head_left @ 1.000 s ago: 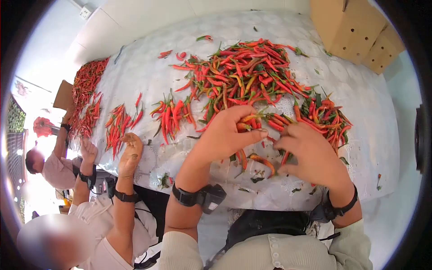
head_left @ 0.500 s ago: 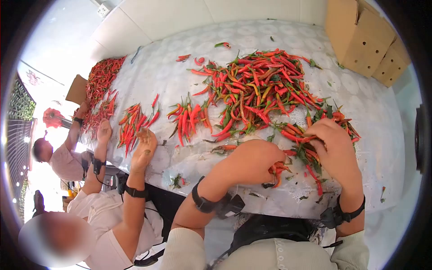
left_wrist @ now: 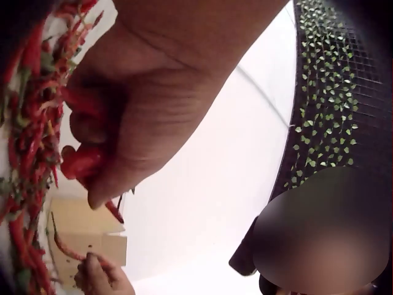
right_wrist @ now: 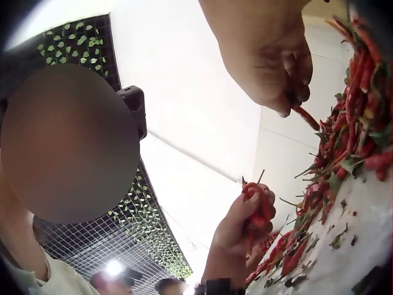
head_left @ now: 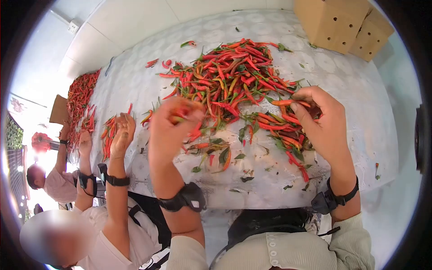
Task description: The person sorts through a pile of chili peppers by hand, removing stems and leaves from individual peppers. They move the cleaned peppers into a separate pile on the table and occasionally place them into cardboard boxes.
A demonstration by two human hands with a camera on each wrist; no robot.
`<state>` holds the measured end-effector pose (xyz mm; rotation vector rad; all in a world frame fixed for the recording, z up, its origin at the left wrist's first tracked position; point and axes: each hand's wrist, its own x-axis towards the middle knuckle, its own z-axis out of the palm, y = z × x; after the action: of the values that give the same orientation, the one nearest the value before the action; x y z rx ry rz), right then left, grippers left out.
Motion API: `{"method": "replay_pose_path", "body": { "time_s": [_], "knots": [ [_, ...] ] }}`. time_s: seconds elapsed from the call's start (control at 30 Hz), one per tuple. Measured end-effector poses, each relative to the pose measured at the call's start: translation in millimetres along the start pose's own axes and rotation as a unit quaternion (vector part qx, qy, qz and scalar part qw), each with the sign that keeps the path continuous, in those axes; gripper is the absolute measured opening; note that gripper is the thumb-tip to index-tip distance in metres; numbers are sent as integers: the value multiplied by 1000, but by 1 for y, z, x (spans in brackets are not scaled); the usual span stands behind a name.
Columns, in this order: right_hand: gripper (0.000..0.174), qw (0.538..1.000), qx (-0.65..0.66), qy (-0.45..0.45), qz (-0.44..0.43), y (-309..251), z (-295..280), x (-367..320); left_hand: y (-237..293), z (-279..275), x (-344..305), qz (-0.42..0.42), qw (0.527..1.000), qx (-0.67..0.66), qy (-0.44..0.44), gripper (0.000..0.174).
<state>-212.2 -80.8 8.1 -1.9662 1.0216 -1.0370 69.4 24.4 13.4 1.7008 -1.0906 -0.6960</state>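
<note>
The table (head_left: 360,108) offers reaching room along its right edge; one large chili heap (head_left: 229,76) lies mid-table. The left hand (head_left: 164,132) grips several red chilies (head_left: 182,112); the right hand (head_left: 326,123) pinches one orange chili (head_left: 281,102) beside the heap.

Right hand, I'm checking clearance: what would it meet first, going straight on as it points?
Beyond its pinched chili, the right hand would probably meet the large chili pile; depth is unclear.
</note>
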Motion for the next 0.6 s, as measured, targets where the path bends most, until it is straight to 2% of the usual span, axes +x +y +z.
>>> {"method": "replay_pose_path", "body": {
  "time_s": [0.07, 0.1, 0.13, 0.2, 0.23, 0.33, 0.37, 0.47, 0.5, 0.6],
  "knots": [
    [13, 999, -7, -9, -43, 5, 2, -1, -20, -16, 10, 59, 982, 53, 169, 24],
    [14, 998, -11, -12, -66, 7, 3, -1, -28, -28, 13, 39, 952, 199, 228, 27],
    [14, 997, 14, -40, -67, 7, 5, -3, -35, -41, 15, 18, 898, 339, 281, 31],
    [16, 991, 62, -95, -68, 4, 10, -9, -62, -68, 18, 11, 869, 375, 323, 38],
    [17, 986, 41, -135, -86, -1, 10, -10, -64, -70, 18, 7, 854, 392, 342, 41],
    [16, 975, 50, -199, -85, -6, 18, -17, -58, -67, 15, -39, 817, 440, 371, 45],
    [15, 973, 35, -216, -77, -5, 20, -18, -56, -67, 14, -73, 828, 439, 342, 48],
    [15, 963, 5, -255, -88, -5, 24, -23, -66, -66, 13, -26, 820, 477, 315, 52],
    [16, 963, 32, -243, -112, -2, 28, -25, -61, -62, 14, -39, 815, 486, 313, 54],
    [18, 959, 22, -255, -119, 2, 32, -26, -54, -47, 19, 69, 829, 436, 345, 53]
  ]
}}
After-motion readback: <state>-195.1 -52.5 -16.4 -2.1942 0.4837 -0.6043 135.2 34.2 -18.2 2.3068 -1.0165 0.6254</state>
